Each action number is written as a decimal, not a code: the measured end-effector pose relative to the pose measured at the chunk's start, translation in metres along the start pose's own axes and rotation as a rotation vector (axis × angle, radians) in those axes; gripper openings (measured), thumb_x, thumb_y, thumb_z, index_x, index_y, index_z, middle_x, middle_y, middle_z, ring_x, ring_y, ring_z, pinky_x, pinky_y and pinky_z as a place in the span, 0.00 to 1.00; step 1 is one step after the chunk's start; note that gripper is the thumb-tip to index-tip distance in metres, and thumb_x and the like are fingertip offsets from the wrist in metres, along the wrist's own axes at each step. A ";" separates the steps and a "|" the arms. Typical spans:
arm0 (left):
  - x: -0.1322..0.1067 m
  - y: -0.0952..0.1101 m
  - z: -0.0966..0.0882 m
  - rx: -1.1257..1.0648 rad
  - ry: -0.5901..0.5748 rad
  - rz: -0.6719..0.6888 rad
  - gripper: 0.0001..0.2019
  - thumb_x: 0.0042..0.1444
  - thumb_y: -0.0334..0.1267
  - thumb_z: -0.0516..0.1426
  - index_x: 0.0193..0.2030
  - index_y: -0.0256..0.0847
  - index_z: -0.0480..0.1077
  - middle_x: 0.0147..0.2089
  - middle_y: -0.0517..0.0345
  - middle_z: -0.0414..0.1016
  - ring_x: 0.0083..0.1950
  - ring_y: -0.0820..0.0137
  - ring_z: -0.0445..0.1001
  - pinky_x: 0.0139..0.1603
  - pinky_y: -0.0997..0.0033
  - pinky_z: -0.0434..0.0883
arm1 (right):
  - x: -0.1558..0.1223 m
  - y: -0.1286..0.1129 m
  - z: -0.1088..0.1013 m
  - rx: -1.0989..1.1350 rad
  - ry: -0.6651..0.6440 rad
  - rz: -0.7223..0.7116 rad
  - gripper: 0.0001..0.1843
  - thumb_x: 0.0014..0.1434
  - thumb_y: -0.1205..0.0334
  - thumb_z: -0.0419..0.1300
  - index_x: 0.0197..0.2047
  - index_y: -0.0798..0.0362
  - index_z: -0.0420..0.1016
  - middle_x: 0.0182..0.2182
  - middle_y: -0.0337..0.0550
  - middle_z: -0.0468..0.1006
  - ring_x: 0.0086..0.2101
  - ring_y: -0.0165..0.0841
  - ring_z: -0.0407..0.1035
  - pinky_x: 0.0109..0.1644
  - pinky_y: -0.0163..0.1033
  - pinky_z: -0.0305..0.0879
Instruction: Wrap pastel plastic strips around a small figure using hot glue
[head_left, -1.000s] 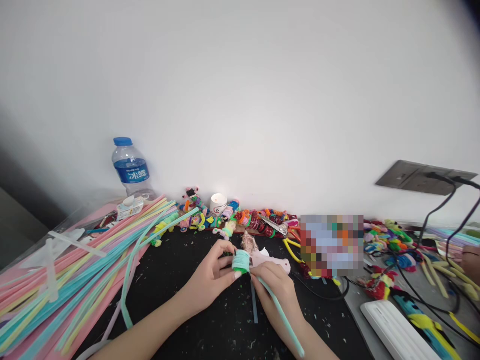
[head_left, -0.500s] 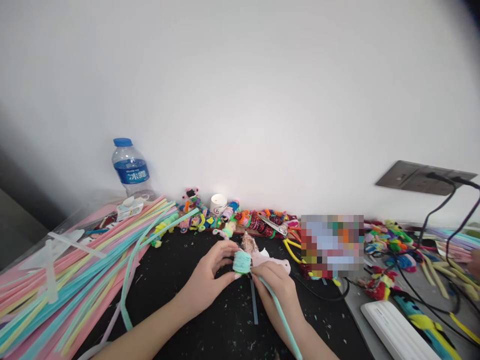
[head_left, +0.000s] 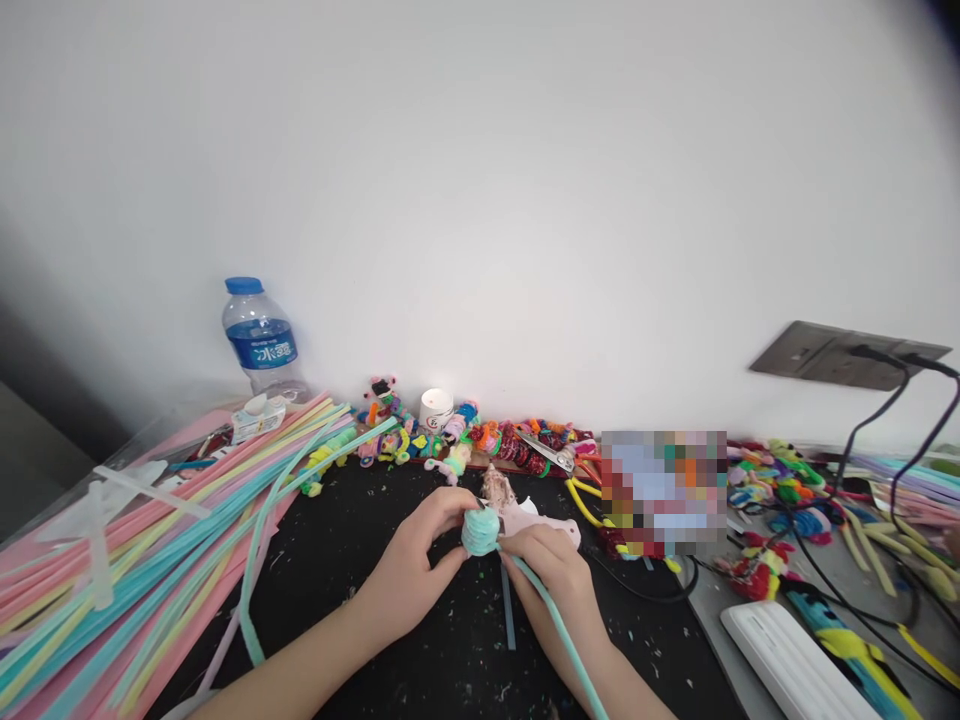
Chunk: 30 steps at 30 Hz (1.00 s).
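Note:
A coil of mint-green pipe cleaner (head_left: 481,532) sits between the thumb and fingers of my left hand (head_left: 420,555), its end tilted toward me. My right hand (head_left: 551,565) is closed in a pinch on the loose mint pipe cleaner strand (head_left: 559,625), close to the coil's right side. That strand runs down over my right wrist to the bottom edge. Just behind my right hand lies a pale pink glue gun (head_left: 561,528) with a brown-stained nozzle. A thin clear glue stick (head_left: 509,615) shows below the coil.
Loose pastel pipe cleaners (head_left: 172,540) spread across the left. A water bottle (head_left: 261,340) stands against the wall near a paper cup (head_left: 436,409). Scissors (head_left: 546,453) rest on small fuzzy figures. A white power bank (head_left: 787,655) and black cables (head_left: 832,580) are on the right.
The coil has turned in my left hand, so its rounded end now shows instead of its flat side. My right hand stays at the strand, nearly still.

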<state>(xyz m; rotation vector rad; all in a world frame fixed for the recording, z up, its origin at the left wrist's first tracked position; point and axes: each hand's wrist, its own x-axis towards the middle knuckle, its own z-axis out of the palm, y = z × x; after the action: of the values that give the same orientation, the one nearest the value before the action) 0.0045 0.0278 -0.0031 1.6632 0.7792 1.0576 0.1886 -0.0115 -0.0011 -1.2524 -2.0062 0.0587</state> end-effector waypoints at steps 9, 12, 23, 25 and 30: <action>0.000 0.000 0.000 0.013 0.007 -0.016 0.20 0.50 0.22 0.52 0.48 0.45 0.63 0.55 0.55 0.66 0.54 0.65 0.68 0.59 0.62 0.64 | 0.000 0.001 0.000 0.004 0.004 0.006 0.08 0.60 0.68 0.55 0.37 0.51 0.75 0.28 0.43 0.76 0.31 0.35 0.70 0.35 0.38 0.65; 0.001 0.001 0.001 0.021 0.003 -0.036 0.20 0.49 0.22 0.54 0.48 0.46 0.63 0.52 0.56 0.68 0.53 0.66 0.69 0.58 0.63 0.65 | 0.000 0.001 0.000 0.009 0.012 0.012 0.08 0.59 0.68 0.55 0.37 0.51 0.75 0.28 0.42 0.76 0.31 0.35 0.70 0.36 0.38 0.65; 0.002 0.007 0.001 0.136 -0.022 -0.048 0.18 0.50 0.28 0.56 0.48 0.46 0.65 0.48 0.57 0.70 0.47 0.65 0.70 0.49 0.66 0.69 | 0.000 0.004 0.000 0.008 -0.010 0.015 0.09 0.60 0.68 0.55 0.36 0.51 0.76 0.29 0.42 0.76 0.31 0.34 0.71 0.36 0.38 0.66; 0.002 0.009 0.000 0.147 -0.049 -0.041 0.17 0.51 0.29 0.56 0.48 0.46 0.66 0.47 0.56 0.70 0.46 0.65 0.70 0.48 0.66 0.69 | 0.000 0.003 0.000 0.005 -0.019 0.018 0.09 0.60 0.68 0.55 0.36 0.51 0.76 0.29 0.42 0.77 0.31 0.34 0.71 0.36 0.38 0.66; 0.002 0.013 -0.002 0.198 -0.099 0.020 0.14 0.53 0.30 0.54 0.46 0.46 0.67 0.47 0.55 0.70 0.48 0.64 0.68 0.50 0.66 0.67 | 0.000 0.002 0.000 0.008 -0.025 0.018 0.08 0.60 0.67 0.55 0.36 0.51 0.76 0.29 0.41 0.76 0.32 0.34 0.71 0.36 0.37 0.67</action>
<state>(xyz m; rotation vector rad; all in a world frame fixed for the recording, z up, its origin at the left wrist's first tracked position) 0.0039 0.0261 0.0103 1.8798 0.8248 0.9278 0.1905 -0.0103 -0.0017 -1.2703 -2.0138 0.0915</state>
